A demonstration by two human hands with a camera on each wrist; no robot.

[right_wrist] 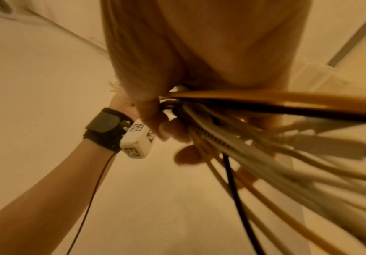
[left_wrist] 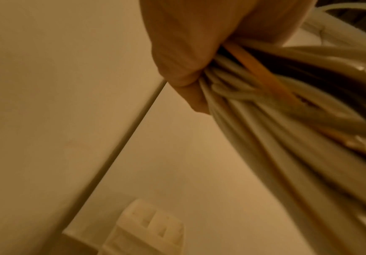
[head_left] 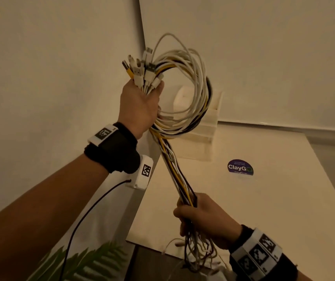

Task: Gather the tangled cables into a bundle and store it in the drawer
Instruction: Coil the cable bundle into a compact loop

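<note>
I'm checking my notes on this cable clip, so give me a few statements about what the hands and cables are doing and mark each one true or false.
1. The left hand grips the cables just below a cluster of connector plugs. True.
2. The right hand is open and away from the cables. False: it grips the straight run lower down.
3. The cables form a loop beside the left hand. True.
4. All the cables are black. False: most are white, with yellow and black ones.
5. A round ClayGo sticker sits on the white tabletop. True.
</note>
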